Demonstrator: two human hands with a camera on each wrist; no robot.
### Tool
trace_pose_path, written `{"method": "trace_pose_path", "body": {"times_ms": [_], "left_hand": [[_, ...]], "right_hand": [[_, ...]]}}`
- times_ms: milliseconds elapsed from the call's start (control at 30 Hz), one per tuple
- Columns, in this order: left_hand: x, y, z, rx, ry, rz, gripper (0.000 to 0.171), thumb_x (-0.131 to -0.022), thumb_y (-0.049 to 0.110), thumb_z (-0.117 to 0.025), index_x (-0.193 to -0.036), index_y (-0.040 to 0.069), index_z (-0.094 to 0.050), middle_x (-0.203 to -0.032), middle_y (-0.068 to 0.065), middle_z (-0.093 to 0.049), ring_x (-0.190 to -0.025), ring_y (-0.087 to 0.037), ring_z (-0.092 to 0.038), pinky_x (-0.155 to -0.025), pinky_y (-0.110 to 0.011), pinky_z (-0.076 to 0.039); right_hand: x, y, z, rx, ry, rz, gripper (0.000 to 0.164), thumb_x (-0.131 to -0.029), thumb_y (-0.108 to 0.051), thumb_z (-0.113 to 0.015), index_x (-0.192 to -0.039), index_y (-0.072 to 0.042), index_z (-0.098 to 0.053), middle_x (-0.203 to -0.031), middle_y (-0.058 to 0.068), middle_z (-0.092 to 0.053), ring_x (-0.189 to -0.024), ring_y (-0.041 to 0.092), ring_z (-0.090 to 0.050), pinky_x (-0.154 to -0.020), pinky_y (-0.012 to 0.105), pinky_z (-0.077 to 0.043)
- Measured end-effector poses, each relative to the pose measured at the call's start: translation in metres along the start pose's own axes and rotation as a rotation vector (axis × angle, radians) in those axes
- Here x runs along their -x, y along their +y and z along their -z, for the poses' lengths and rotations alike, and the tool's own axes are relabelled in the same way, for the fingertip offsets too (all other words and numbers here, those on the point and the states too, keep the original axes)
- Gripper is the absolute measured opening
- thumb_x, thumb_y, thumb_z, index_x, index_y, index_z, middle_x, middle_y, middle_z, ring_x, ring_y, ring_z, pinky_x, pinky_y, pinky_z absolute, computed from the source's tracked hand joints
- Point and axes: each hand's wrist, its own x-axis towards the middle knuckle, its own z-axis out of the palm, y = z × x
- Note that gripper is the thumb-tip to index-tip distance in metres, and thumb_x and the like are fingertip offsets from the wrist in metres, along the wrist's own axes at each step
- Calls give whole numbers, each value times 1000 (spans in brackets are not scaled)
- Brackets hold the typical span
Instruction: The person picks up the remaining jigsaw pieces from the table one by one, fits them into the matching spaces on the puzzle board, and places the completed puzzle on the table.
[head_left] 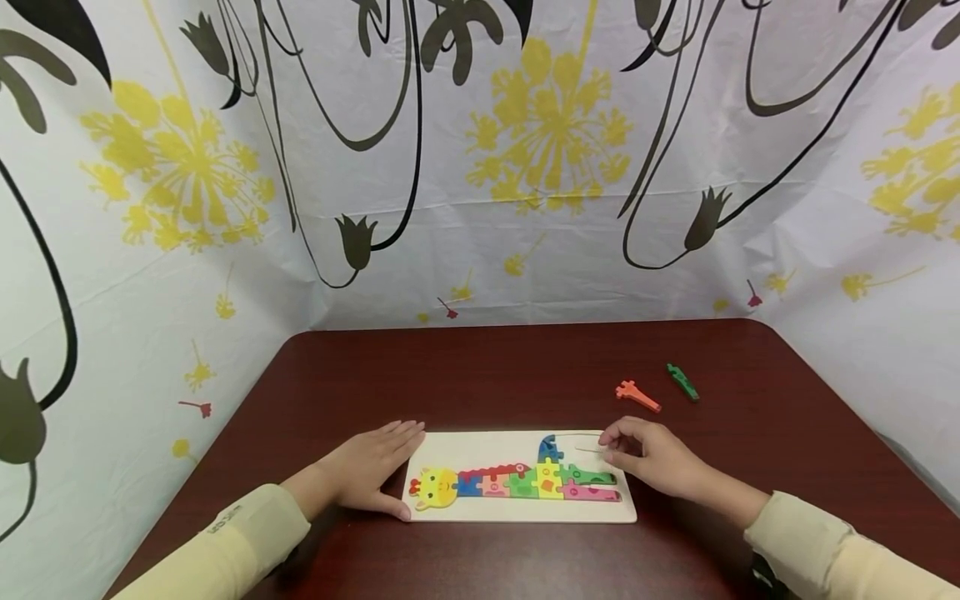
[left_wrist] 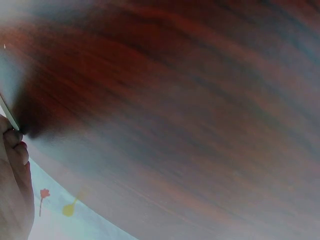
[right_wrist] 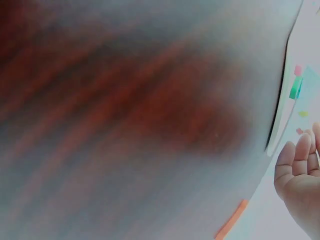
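A white puzzle board (head_left: 480, 445) lies on the table, filled in part with a giraffe of interlocking colored pieces: a yellow head (head_left: 437, 488), a blue tail-like piece (head_left: 550, 450), a green leg piece (head_left: 588, 476) and a pink leg piece (head_left: 591, 492) among them. My left hand (head_left: 382, 467) rests at the board's left edge, fingers extended and thumb at the lower corner. My right hand (head_left: 651, 454) is over the upper right corner, fingers loosely bent beside an outlined slot. No piece shows between its thumb and fingers.
Beyond the board at the right, an orange puzzle piece (head_left: 637, 396) and a green puzzle piece (head_left: 682, 382) lie loose on the dark red-brown table (head_left: 450, 375). A white patterned cloth (head_left: 480, 275) hangs behind the table and along its sides.
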Motion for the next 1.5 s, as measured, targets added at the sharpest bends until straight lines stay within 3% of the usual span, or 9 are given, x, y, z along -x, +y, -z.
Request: {"method": "trace_pose_path", "body": {"times_ms": [333, 600, 900, 1233, 1500], "left_hand": [[1, 0, -1, 8, 9, -2, 112, -79, 86, -31, -155, 4, -20, -160, -11, -18, -146, -23, -15, -116, -38, -17], [1, -1, -1, 6, 34, -16, 112, -80, 86, -31, -154, 2, -21, -160, -12, -19, -146, -24, -16, -116, -39, -18], [1, -1, -2, 0, 36, -16, 112, -80, 86, -31, -154, 2, -21, -160, -12, -19, -146, -24, -16, -116, -38, -18], [1, -1, -3, 12, 24, -8, 113, -79, 86, -31, -154, 3, -21, -160, -12, -18, -146, -24, -16, -116, -38, -18], [1, -2, -3, -4, 31, -9, 112, -80, 86, -30, -154, 3, -20, -160, -11, -19, -146, -23, -16, -116, -38, -18]], "right_hand": [[-7, 5, 12, 17, 161, -107, 17, -90, -13, -71, -105, -5, -67, -88, 1, -60, -82, 20, -54, -63, 26, -47], [-13, 16, 28, 21, 292, -189, 31, -95, -24, -66, -114, 0, -64, -96, 7, -63, -85, 22, -54, -63, 27, -47], [-14, 25, 38, 45, 367, -198, 34, -95, -23, -65, -117, 3, -62, -101, 13, -63, -88, 24, -56, -64, 24, -47], [-19, 39, 39, 31, 336, -271, 38, -96, -23, -63, -121, 5, -59, -107, 17, -61, -91, 26, -54, -64, 26, -47], [-23, 46, 38, 44, 303, -321, 43, -96, -24, -63, -124, 8, -56, -115, 24, -58, -101, 35, -55, -77, 41, -49]]}}
